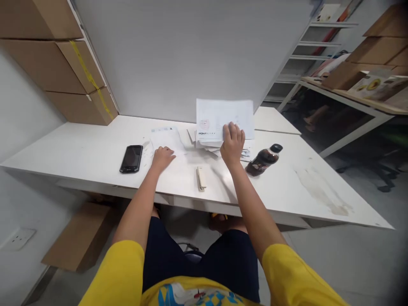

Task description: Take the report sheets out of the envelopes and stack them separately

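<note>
My left hand (pixel 163 159) lies on the lower part of a white sheet (pixel 166 138) at the left, fingers stretched out and thumb apart. With my right hand (pixel 233 143) I grip a printed paper (pixel 208 114) that bears a red round stamp and dark lettering; its upper edge stands up in front of the grey panel. The thumb's hold is hidden. Beneath it spreads an untidy pile of papers (pixel 213 148). Between my forearms a cream stapler (pixel 201 178) rests near the desk's front edge, touched by neither hand.
On the white desk (pixel 92 144), a black phone (pixel 131 158) lies left of my left hand. A dark drink bottle (pixel 264 160) with a black cap is right of my right wrist. A grey panel (pixel 191 59) rises behind. Cardboard boxes (pixel 63 63) are stacked at the left.
</note>
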### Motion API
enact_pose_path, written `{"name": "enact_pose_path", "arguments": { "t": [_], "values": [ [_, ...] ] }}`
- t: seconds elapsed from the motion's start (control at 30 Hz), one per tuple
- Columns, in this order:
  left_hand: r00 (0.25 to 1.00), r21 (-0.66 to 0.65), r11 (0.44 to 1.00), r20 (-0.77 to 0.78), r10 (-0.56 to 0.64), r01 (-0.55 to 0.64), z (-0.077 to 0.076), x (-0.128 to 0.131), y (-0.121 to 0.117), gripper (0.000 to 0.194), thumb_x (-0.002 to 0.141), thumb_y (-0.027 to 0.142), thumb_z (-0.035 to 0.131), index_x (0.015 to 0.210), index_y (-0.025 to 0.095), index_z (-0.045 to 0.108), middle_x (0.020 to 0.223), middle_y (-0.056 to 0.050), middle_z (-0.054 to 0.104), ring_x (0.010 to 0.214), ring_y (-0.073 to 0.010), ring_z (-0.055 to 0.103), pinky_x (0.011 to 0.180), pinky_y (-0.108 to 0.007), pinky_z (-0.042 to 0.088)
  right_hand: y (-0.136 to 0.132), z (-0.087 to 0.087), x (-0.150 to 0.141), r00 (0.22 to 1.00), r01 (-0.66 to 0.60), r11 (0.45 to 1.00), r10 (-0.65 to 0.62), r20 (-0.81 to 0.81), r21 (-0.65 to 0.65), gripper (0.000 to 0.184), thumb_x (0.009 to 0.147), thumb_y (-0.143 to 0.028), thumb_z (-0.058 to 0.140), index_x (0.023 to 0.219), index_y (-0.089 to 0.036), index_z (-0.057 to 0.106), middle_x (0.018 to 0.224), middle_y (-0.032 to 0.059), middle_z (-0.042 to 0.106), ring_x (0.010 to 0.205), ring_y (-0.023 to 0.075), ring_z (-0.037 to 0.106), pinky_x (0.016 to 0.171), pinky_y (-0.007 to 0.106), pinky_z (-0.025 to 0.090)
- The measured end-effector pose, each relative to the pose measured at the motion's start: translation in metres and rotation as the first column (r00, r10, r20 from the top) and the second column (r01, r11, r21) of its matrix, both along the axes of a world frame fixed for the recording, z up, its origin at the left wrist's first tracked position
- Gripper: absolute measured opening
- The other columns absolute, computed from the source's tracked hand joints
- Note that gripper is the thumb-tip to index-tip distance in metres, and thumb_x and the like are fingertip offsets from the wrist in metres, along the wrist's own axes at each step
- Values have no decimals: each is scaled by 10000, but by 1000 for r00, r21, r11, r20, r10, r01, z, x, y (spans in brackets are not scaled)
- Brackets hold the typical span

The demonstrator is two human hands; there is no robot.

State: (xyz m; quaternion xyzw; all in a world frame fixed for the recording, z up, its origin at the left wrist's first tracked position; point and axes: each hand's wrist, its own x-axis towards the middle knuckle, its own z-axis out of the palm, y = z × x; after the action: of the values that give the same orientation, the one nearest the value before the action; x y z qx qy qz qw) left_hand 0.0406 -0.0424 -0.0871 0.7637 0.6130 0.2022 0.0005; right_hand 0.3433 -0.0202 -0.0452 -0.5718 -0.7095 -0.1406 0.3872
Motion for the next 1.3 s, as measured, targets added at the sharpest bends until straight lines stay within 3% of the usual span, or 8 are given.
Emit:
{"name": "enact_pose_path", "arguments": {
  "t": [0.17,0.5,0.67,0.8,0.9,0.97,1.17,1.3],
  "values": [
    [996,14,996,1,-88,88,-6,0,-1,371,874,403,628,1179,198,675,1306,-100,626,1247,-286,509,1077,-437,380,41,-54,8,999,-3,912,-14,-38,-410,596,935,-322,392,1447,-17,380,1558,282,291,1456,360,249,1142,611,204],
    [999,-14,1000,36,26,-25,7,12,-20,265,976,295,408,997,178,645,1059,-129,691,992,-253,648,875,-365,476,-9,-55,-5,969,-162,964,115,-220,-210,488,985,-391,263,1377,-198,481,1563,154,350,1445,281,292,1154,586,199],
    [771,207,966,637,-12,-156,20,46,-88,322,980,448,368,885,210,563,864,-63,634,862,-199,615,813,-310,483,-76,-51,-14,820,-369,923,268,-505,-108,556,966,-530,302,1398,-211,446,1498,153,445,1423,266,357,1153,524,274],
    [282,16,998,959,2,-63,25,72,-152,350,932,550,433,826,225,507,746,6,554,686,-144,543,659,-255,473,-142,-39,-17,502,-675,713,257,-826,-189,907,838,-701,480,1542,-208,189,1479,188,458,1347,306,468,1017,490,455],
    [239,-142,988,963,125,55,28,69,-164,371,861,560,546,741,214,489,649,33,476,587,-122,457,559,-230,406,-188,-22,-15,258,-886,410,51,-965,-216,869,814,-630,598,1520,-232,285,1194,135,676,1000,272,683,805,407,556],
    [337,-156,988,930,145,4,30,63,-157,349,847,527,564,716,210,503,643,30,478,600,-127,457,566,-234,391,-211,-14,-13,173,-918,342,-106,-979,-199,767,819,-571,634,1467,-234,398,1105,109,706,900,247,699,747,368,563],
    [763,-8,977,624,170,-211,31,57,-126,239,833,330,546,625,220,499,590,24,539,606,-154,515,603,-263,389,-219,-39,-3,107,-713,671,-184,-977,-204,824,745,-456,741,1460,-251,388,1180,115,658,985,247,671,830,397,567],
    [937,-50,995,337,99,-87,25,47,-98,197,866,280,491,714,223,602,720,-29,667,735,-206,628,705,-313,459,-199,-60,34,347,-380,866,-194,-918,-327,757,766,-414,664,1447,-221,398,1118,99,646,921,243,659,821,421,558]
  ]
}}
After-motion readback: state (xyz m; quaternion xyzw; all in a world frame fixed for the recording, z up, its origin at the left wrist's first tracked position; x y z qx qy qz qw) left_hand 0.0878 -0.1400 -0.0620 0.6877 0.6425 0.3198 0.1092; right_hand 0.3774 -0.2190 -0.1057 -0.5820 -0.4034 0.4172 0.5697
